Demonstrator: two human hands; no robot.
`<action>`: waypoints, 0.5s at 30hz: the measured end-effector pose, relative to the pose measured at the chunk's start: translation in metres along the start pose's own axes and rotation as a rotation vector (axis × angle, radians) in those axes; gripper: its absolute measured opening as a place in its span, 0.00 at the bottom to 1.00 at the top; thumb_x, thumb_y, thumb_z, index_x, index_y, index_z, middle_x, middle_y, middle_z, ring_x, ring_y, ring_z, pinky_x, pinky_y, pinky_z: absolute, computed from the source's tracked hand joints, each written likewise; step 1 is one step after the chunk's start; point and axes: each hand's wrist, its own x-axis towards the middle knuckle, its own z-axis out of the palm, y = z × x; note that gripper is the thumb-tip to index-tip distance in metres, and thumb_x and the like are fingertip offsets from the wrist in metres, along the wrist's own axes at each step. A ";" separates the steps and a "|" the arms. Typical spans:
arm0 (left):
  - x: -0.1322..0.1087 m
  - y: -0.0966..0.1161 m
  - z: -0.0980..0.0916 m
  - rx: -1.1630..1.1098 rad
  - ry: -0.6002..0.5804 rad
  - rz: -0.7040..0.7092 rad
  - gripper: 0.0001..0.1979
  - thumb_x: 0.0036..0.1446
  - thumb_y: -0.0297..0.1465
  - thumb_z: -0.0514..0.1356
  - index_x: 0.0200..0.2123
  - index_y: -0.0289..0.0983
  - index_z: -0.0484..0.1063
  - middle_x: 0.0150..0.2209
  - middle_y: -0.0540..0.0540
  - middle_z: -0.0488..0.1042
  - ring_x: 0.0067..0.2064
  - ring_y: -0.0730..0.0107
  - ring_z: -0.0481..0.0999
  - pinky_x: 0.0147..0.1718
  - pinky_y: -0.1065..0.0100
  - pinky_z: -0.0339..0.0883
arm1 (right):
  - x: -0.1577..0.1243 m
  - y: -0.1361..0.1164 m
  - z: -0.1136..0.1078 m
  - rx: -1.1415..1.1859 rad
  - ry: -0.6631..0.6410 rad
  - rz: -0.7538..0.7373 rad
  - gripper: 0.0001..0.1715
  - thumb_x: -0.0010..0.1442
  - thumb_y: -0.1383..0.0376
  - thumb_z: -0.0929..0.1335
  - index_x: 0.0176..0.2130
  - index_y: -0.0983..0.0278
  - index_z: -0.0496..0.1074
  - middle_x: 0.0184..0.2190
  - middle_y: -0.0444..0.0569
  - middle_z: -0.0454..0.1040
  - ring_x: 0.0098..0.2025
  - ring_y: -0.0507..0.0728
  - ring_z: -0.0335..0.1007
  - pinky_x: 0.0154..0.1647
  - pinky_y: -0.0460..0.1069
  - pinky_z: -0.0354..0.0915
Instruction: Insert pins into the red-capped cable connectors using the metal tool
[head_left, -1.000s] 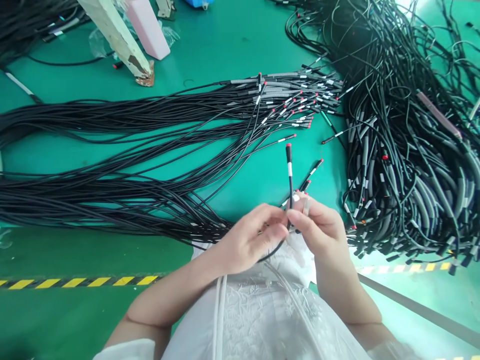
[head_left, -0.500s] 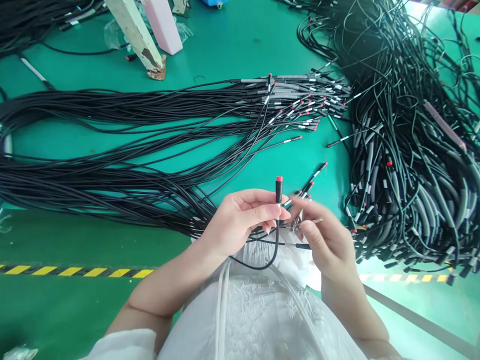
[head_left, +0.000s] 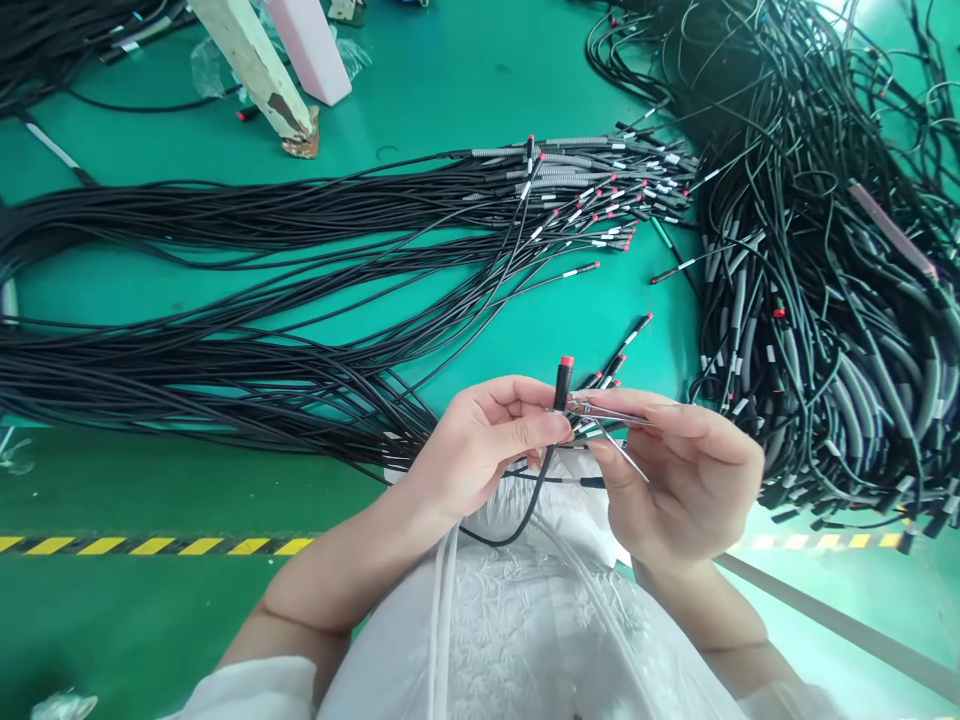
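Note:
Between its thumb and fingers, my left hand (head_left: 487, 440) pinches a black cable (head_left: 534, 500) just below its connector. The connector (head_left: 563, 385) stands upright with a red cap on top, and the cable curves down below it toward my lap. My right hand (head_left: 682, 470) grips a small two-armed metal tool (head_left: 611, 415), its arms spread apart between thumb and fingers. The tool's joined end lies right beside the connector's lower part. Whether it is tweezers or another hand tool, I cannot tell. Other red-capped cable ends (head_left: 622, 350) lie just behind my hands.
Long bundles of black cables (head_left: 262, 215) run across the green table (head_left: 450, 100) from the left. At the right lies a big tangled cable heap (head_left: 825, 300). A worn post (head_left: 262, 80) and a pink block (head_left: 311, 50) stand at the back left.
My right hand has turned and brought the metal tool up against the connector, its arms now spread. My left hand keeps its pinch on the cable, nearly in place.

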 end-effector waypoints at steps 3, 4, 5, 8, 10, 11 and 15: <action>0.000 0.000 0.001 0.014 0.004 0.004 0.10 0.42 0.28 0.76 0.29 0.35 0.80 0.22 0.52 0.77 0.21 0.82 0.69 0.20 0.79 0.62 | 0.001 0.003 -0.001 0.016 -0.047 -0.033 0.34 0.55 0.82 0.71 0.57 0.61 0.67 0.50 0.49 0.80 0.51 0.56 0.79 0.51 0.52 0.79; 0.000 0.000 0.001 0.015 0.004 0.005 0.11 0.42 0.28 0.76 0.28 0.35 0.80 0.21 0.53 0.76 0.20 0.82 0.69 0.20 0.79 0.62 | 0.002 0.003 -0.001 0.018 -0.055 -0.037 0.35 0.54 0.83 0.71 0.57 0.61 0.67 0.50 0.49 0.80 0.51 0.55 0.79 0.51 0.51 0.79; 0.000 0.000 0.001 0.014 0.005 0.006 0.11 0.41 0.28 0.77 0.28 0.35 0.80 0.21 0.53 0.76 0.20 0.82 0.69 0.20 0.79 0.62 | 0.002 0.004 -0.002 0.014 -0.060 -0.033 0.35 0.54 0.83 0.71 0.56 0.61 0.67 0.50 0.48 0.80 0.51 0.55 0.79 0.51 0.51 0.79; -0.001 0.000 0.001 0.002 0.008 0.006 0.09 0.43 0.27 0.76 0.27 0.36 0.79 0.20 0.54 0.76 0.20 0.82 0.69 0.20 0.79 0.61 | 0.000 0.004 -0.002 -0.019 -0.061 -0.014 0.34 0.54 0.82 0.71 0.55 0.59 0.67 0.50 0.47 0.80 0.50 0.57 0.80 0.50 0.52 0.80; -0.001 0.000 0.001 -0.001 0.006 0.002 0.07 0.45 0.26 0.75 0.27 0.36 0.79 0.20 0.54 0.76 0.20 0.82 0.69 0.20 0.79 0.61 | -0.001 0.003 -0.002 -0.033 -0.061 -0.007 0.32 0.55 0.82 0.71 0.55 0.59 0.67 0.50 0.47 0.80 0.50 0.57 0.79 0.50 0.53 0.80; 0.000 -0.001 0.001 0.001 0.007 -0.001 0.07 0.45 0.26 0.75 0.27 0.36 0.79 0.21 0.54 0.77 0.20 0.82 0.69 0.20 0.79 0.60 | -0.002 0.003 -0.003 -0.037 -0.061 -0.005 0.32 0.55 0.82 0.71 0.54 0.60 0.67 0.50 0.48 0.80 0.51 0.57 0.79 0.51 0.53 0.80; 0.002 -0.003 -0.001 0.012 0.028 -0.012 0.08 0.42 0.27 0.76 0.26 0.36 0.80 0.22 0.53 0.78 0.21 0.82 0.69 0.19 0.79 0.60 | -0.005 0.003 -0.002 -0.052 -0.037 0.031 0.27 0.56 0.83 0.70 0.51 0.61 0.69 0.47 0.47 0.80 0.50 0.56 0.79 0.50 0.52 0.80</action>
